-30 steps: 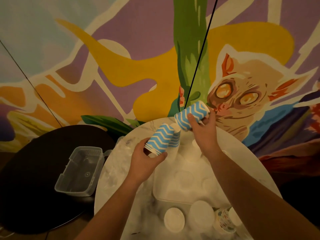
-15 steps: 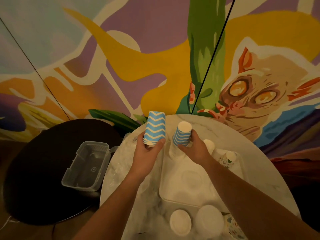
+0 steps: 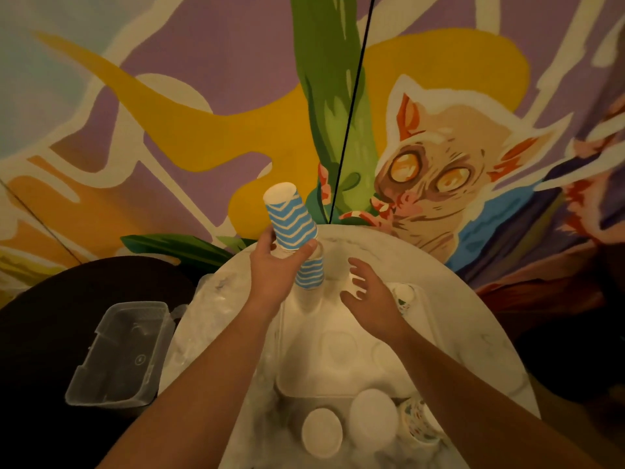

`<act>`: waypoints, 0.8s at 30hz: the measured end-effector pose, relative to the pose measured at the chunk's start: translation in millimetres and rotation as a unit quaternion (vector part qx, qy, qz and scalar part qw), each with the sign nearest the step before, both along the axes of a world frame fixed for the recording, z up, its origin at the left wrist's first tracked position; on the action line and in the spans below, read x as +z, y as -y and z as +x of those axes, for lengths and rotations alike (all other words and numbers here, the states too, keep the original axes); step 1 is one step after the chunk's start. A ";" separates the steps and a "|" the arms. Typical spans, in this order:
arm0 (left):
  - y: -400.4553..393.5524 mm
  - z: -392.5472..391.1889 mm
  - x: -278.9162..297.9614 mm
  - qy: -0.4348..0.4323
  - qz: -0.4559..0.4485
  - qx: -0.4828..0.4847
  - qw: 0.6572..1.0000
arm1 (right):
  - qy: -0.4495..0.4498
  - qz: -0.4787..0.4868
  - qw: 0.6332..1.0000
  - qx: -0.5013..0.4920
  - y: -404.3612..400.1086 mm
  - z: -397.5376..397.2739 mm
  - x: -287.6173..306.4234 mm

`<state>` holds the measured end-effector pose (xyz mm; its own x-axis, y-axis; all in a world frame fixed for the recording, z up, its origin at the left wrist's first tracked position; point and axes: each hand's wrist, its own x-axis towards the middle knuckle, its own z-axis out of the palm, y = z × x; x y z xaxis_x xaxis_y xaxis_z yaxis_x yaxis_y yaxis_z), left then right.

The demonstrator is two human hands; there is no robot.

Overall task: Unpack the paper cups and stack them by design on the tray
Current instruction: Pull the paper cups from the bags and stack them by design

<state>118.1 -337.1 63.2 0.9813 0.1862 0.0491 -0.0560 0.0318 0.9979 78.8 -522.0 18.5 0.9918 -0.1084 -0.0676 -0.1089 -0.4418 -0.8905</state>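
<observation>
Tray [image 3: 287,350] on table [image 3: 473,333], container [image 3: 118,353] to its left, cups [image 3: 321,433] apparently before tray.

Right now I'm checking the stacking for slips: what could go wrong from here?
The left hand holds a blue-and-white zigzag paper cup tilted above the upside-down zigzag cup standing on the white tray; lowered crooked, it may topple that cup. The open right hand hovers close beside and could bump it.

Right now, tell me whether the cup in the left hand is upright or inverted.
Inverted: the blue chevron cup shows its closed base on top, the left hand gripping its lower rim.
</observation>
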 end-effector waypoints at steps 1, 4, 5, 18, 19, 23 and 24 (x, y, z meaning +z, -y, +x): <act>3.3 4.6 -1.8 -0.002 0.006 -0.003 1.000 | -0.003 0.003 1.000 -0.003 3.7 -3.9 1.4; 8.4 13.0 -13.6 -0.017 0.032 -0.025 0.999 | -0.008 0.016 1.000 -0.012 15.0 -16.5 3.2; 8.8 14.5 -19.9 -0.024 0.039 -0.031 0.998 | -0.009 0.018 1.000 -0.016 18.4 -20.4 3.4; 9.8 16.8 -93.8 -0.099 0.157 -0.079 0.979 | -0.016 0.005 0.999 -0.045 61.6 -54.0 9.5; 10.2 15.9 -94.9 -0.099 0.154 -0.082 0.980 | -0.014 -0.001 0.999 -0.048 67.4 -56.6 11.5; 13.6 -3.7 -96.2 -0.118 0.170 -0.035 0.978 | 0.013 -0.034 0.996 -0.082 94.2 -70.6 21.6; 15.9 -14.6 -95.7 -0.116 0.177 -0.008 0.977 | 0.019 -0.038 0.994 -0.096 102.3 -75.6 22.8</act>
